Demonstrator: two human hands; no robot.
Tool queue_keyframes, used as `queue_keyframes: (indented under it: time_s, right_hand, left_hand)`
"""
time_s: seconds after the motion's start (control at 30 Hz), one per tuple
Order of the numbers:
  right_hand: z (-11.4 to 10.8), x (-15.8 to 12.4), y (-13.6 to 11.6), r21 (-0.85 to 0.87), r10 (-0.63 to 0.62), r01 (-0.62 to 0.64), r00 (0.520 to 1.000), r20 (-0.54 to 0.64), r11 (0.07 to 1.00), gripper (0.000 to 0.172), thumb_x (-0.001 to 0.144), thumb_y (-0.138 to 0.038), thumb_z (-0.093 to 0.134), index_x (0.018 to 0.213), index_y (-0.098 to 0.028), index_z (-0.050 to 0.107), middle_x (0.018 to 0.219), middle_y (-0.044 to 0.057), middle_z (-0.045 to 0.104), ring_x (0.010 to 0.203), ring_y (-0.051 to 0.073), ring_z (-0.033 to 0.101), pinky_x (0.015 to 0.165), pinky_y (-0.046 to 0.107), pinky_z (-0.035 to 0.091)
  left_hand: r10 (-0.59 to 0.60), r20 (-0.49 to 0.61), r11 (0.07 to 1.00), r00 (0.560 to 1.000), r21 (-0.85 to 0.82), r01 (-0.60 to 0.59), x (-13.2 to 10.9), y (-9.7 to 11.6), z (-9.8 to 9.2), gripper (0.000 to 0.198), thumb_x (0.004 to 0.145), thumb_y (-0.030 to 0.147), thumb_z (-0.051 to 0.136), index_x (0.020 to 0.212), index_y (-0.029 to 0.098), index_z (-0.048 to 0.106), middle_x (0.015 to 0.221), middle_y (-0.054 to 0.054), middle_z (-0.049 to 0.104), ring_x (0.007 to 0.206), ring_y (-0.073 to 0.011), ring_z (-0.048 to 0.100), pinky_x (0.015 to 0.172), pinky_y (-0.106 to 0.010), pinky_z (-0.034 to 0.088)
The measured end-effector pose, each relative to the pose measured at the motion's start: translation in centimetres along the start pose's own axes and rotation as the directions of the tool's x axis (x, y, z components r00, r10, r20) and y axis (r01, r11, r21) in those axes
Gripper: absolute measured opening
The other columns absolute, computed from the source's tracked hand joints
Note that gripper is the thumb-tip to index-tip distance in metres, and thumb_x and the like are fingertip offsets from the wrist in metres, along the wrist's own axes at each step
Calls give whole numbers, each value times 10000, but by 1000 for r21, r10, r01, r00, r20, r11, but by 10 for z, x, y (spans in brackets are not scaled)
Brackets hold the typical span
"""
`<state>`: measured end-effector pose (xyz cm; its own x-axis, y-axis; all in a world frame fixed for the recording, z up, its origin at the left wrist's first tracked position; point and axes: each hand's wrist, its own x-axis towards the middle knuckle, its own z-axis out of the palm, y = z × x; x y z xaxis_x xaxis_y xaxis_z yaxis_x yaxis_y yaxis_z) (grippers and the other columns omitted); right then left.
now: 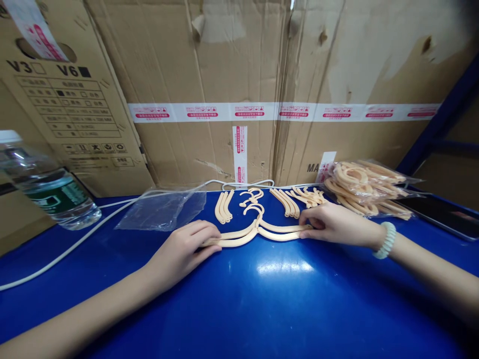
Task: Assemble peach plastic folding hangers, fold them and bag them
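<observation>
Two beige clothes hangers (239,243) lie together, one over the other, on the blue tabletop with their hooks pointing away from me. My left hand (187,248) closes around their left arm ends, hiding the tips. On the other side, my right hand (329,224) pinches the right arm ends between thumb and fingers. Just behind the hangers are loose hook pieces (255,194). Curved beige arm pieces (223,207) lie to the left of those hooks. More arm pieces (286,203) and a pile of small beige parts (309,196) sit to the right.
Clear bags of beige parts (366,187) are stacked at the right, beside a dark phone (441,214). At left stand a water bottle (56,184) and a flat plastic bag (160,212). A white cable (75,259) crosses the table. Cardboard boxes (209,65) wall off the back.
</observation>
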<state>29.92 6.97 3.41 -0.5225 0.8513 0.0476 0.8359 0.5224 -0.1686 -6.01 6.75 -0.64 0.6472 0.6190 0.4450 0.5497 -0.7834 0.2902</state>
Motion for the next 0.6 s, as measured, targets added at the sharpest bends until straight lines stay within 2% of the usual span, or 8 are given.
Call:
queue_keyframes:
  time_s: [0.17, 0.33, 0.6]
  right_hand:
    - [-2, -1, -5, -27, 3, -3, 1000, 3, 1000, 254, 850, -438, 593, 839, -200, 679, 593, -14, 576, 514, 130, 484, 504, 243, 300]
    - [-4, -1, -10, -47, 15, -15, 1000, 5, 999, 307, 844, -497, 601, 798, -200, 663, 605, -8, 580, 511, 131, 491, 494, 245, 297]
    - [-2, -2, -5, -35, -9, 9, 1000, 1, 999, 278, 847, -460, 614, 732, -208, 639, 578, -23, 560, 511, 124, 479, 495, 238, 293]
  left_hand:
    - [6, -24, 999, 1000, 53, -5, -1, 1, 1, 87, 914, 273, 609, 956, 203, 639, 943, -48, 672, 869, -201, 618, 797, -314, 475]
    - [-11, -39, 996, 999, 84, 14, -1, 2, 1, 94, 904, 297, 621, 916, 206, 639, 910, -39, 680, 839, -197, 611, 787, -310, 462]
    - [-25, -52, 994, 998, 108, 30, -1, 3, 1, 159, 897, 366, 618, 871, 209, 619, 848, -29, 665, 785, -194, 600, 734, -305, 458]
